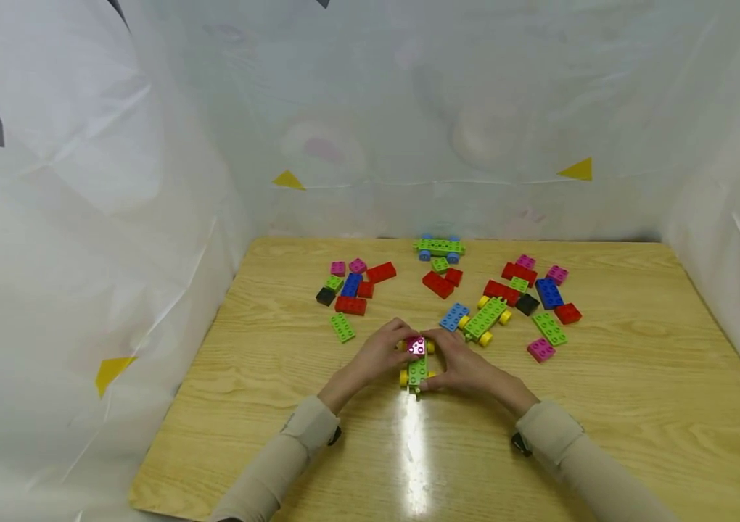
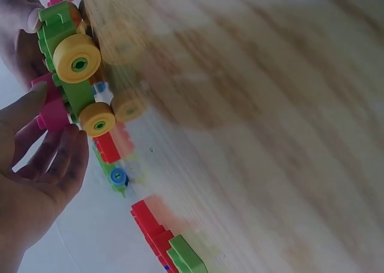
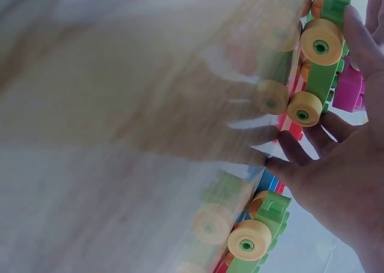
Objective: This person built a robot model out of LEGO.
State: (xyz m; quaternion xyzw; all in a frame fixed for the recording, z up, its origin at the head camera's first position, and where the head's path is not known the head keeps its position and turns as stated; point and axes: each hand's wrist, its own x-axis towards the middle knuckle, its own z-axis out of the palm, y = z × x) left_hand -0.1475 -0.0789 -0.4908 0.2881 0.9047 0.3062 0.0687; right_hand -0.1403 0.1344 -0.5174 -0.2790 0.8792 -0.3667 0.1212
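A green toy car base (image 1: 418,370) with yellow wheels stands on the table between my two hands. On its far half sits a pink brick (image 1: 416,345). My left hand (image 1: 376,353) pinches that brick between thumb and fingers, as the left wrist view shows with the pink brick (image 2: 54,108). From the other side my right hand (image 1: 468,366) holds the base, its thumb at the near end and its fingers around the far end. In the right wrist view the near yellow wheel (image 3: 322,42) shows beside the thumb.
Just beyond my right hand stand another green base (image 1: 486,319) with yellow wheels and a light blue brick (image 1: 455,317). A green base with blue wheels (image 1: 439,247) is at the back edge. Several loose bricks lie left, including a red one (image 1: 350,305), and right, including a dark blue one (image 1: 549,293).
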